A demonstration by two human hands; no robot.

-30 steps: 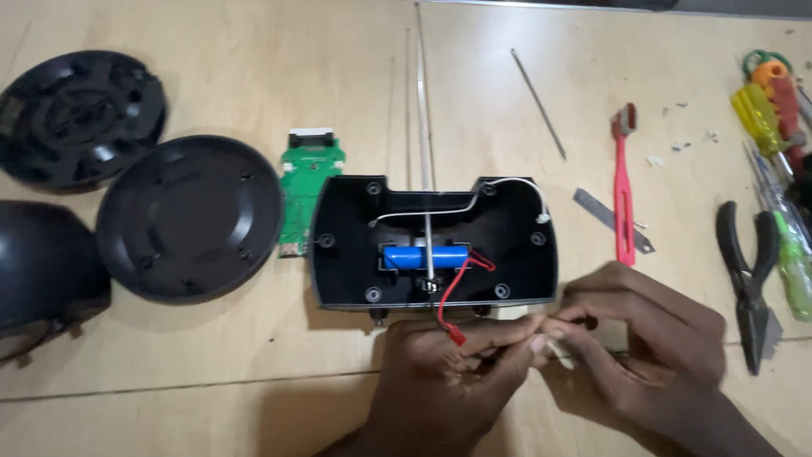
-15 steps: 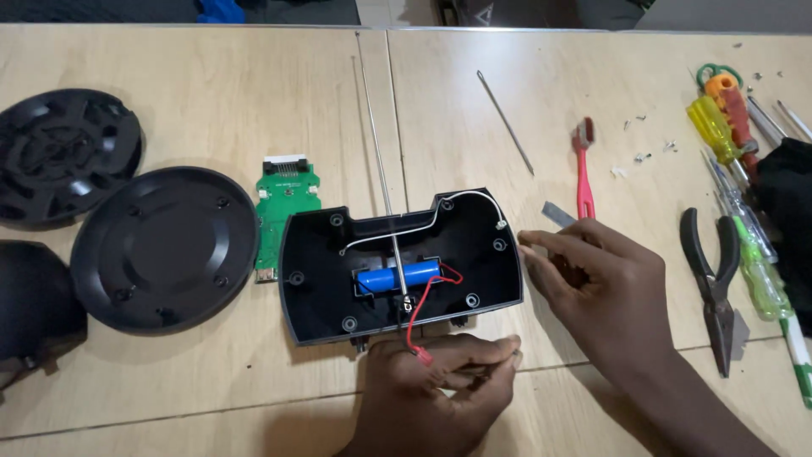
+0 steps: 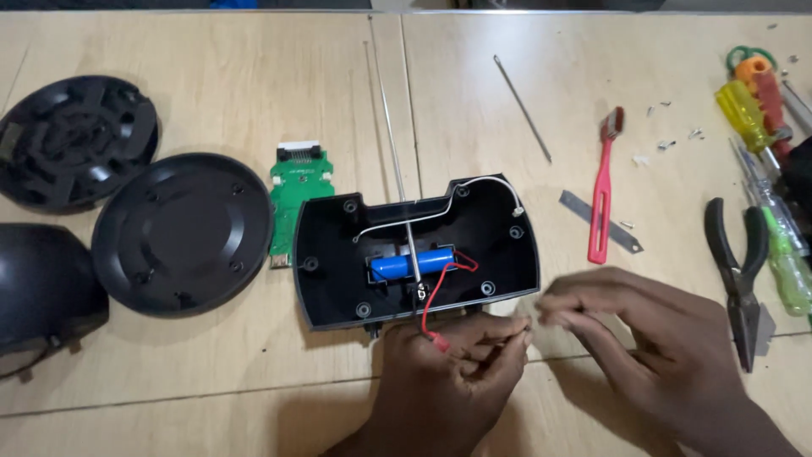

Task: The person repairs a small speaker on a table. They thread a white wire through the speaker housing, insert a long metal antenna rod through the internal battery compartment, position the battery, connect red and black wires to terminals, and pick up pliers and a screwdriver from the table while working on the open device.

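Left hand (image 3: 452,360): low centre of the head view, fingers (image 3: 499,338) curled and pinched on the free end of a red wire (image 3: 436,300), just below the housing's near edge.

Right hand (image 3: 651,338): just right of the left hand, fingertips bunched together and pointing toward the left hand's fingertips; whether anything is pinched between them cannot be told.

Black plastic housing (image 3: 338,279): lies open side up in the middle of the light wooden surface (image 3: 211,51). Inside it: a blue cylindrical battery cell (image 3: 397,264) seated in the central bay, the red wire looping out from the cell's right end over the near edge, a white wire (image 3: 440,207) running along the far wall, and a thin metal telescopic antenna (image 3: 393,135) crossing the cell and stretching away over the surface.

Green circuit board (image 3: 300,182): flat on the surface, touching the housing's left side.

Round black cover (image 3: 182,233): left of the board. A ribbed round black part (image 3: 76,140) lies farther left, and a black dome-shaped shell (image 3: 42,288) sits at the left edge.

Right of the housing: a thin metal rod (image 3: 523,108), a red-handled brush (image 3: 602,190), a flat metal blade (image 3: 596,218), black pliers (image 3: 740,267), and several screwdrivers (image 3: 761,118) at the right edge. Small screws are scattered near the brush.
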